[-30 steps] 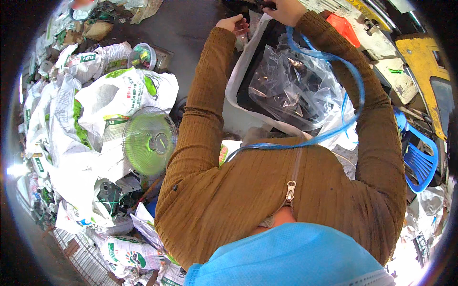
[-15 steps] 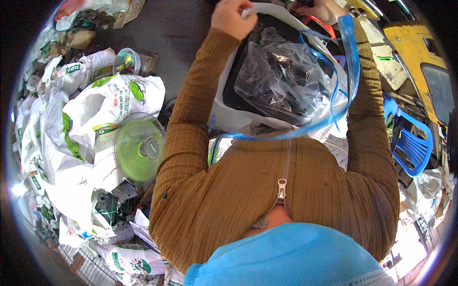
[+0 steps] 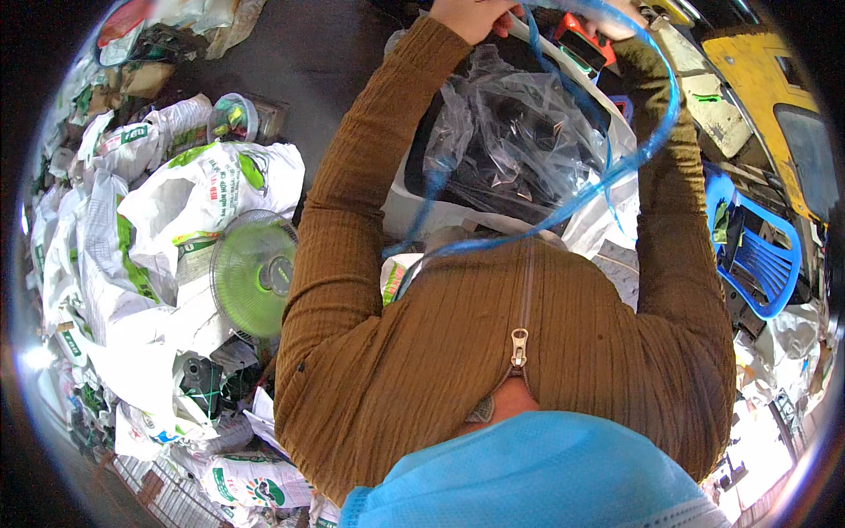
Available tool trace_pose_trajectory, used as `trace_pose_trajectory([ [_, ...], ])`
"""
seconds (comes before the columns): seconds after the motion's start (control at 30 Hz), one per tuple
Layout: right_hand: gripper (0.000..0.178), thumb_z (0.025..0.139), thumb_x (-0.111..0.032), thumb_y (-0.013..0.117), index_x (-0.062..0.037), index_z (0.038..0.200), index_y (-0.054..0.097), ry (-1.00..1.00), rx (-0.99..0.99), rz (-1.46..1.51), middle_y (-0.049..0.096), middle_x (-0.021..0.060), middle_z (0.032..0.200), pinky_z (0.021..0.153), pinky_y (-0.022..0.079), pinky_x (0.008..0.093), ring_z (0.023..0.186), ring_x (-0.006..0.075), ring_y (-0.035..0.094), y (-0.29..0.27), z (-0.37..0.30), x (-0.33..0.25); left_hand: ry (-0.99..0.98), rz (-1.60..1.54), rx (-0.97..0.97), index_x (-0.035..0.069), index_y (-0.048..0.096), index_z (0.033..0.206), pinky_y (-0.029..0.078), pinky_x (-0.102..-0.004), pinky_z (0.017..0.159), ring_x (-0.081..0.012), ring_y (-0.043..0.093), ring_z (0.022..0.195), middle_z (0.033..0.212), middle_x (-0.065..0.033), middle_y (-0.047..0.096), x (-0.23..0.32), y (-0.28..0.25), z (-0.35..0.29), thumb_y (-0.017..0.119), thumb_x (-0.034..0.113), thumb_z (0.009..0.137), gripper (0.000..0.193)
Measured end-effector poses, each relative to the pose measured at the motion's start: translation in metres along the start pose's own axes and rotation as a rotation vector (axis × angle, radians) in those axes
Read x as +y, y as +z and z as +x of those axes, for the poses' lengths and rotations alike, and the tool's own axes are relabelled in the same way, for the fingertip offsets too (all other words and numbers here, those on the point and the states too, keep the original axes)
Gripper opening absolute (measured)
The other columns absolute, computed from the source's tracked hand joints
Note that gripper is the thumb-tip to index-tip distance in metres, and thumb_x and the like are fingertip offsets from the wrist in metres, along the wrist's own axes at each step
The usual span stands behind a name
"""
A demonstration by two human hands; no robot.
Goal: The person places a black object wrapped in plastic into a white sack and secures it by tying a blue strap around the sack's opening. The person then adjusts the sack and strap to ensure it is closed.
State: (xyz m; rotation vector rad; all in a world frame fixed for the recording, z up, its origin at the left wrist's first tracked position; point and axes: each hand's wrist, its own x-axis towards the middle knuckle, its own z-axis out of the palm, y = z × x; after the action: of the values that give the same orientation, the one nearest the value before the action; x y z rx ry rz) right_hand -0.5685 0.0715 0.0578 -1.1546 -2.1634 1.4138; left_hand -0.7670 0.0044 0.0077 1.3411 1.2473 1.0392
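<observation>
The left hand [image 3: 475, 16], fingers curled, and right hand [image 3: 614, 21] are beside the white-rimmed container's [image 3: 462, 218] far edge; grip unclear. Clear plastic [image 3: 515, 119] lies inside; blue ribbon [image 3: 591, 195] crosses before it; green fan [image 3: 255, 275] left, blue chair [image 3: 764, 264] right.

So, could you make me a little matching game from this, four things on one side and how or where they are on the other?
Things:
1. Plastic film
2. Fan
3. Chair
4. Long strip

Descriptions:
A. Blue and slatted, to the right of the right sleeve
B. Blue, curving round in a big loop
C. Crumpled and see-through
D. Green, to the left of the left sleeve

Right pairs: 1-C, 2-D, 3-A, 4-B
</observation>
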Motion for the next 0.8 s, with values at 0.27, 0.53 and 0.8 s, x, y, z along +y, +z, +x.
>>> trace_pose_trajectory([
  [0.27, 0.012, 0.075, -0.013, 0.069, -0.0038, 0.082, 0.066, -0.042, 0.164, 0.292, 0.063, 0.0024, 0.066, 0.041, 0.038, 0.0221, 0.047, 0.0063, 0.049, 0.068, 0.018, 0.020, 0.202, -0.263, 0.181, 0.000, 0.062, 0.094, 0.048, -0.0267, 0.050, -0.0145, 0.058, 0.056, 0.073, -0.0054, 0.062, -0.036, -0.068, -0.012, 0.061, 0.011, 0.081, 0.017],
  [0.53, 0.029, 0.083, -0.027, 0.053, -0.0016, 0.094, 0.061, -0.406, -0.029, -0.502, 0.061, 0.0190, 0.077, 0.069, 0.047, 0.0387, 0.074, 0.0339, 0.059, 0.124, 0.069, 0.044, 0.008, 0.939, 0.028, 0.013, 0.068, 0.089, 0.047, -0.0385, 0.070, -0.0315, 0.060, 0.076, 0.081, -0.0154, 0.064, -0.120, -0.095, -0.007, 0.059, 0.038, 0.076, 0.029],
  [0.8, 0.025, 0.077, -0.025, 0.058, -0.0085, 0.096, 0.062, -0.264, 0.065, -0.838, 0.062, 0.0163, 0.088, 0.074, 0.048, 0.0422, 0.083, 0.0325, 0.060, 0.156, 0.080, 0.049, -0.190, 0.744, 0.181, 0.015, 0.068, 0.091, 0.048, -0.0353, 0.070, -0.0274, 0.063, 0.074, 0.079, -0.0126, 0.065, -0.093, -0.084, -0.023, 0.063, 0.030, 0.071, 0.025],
])
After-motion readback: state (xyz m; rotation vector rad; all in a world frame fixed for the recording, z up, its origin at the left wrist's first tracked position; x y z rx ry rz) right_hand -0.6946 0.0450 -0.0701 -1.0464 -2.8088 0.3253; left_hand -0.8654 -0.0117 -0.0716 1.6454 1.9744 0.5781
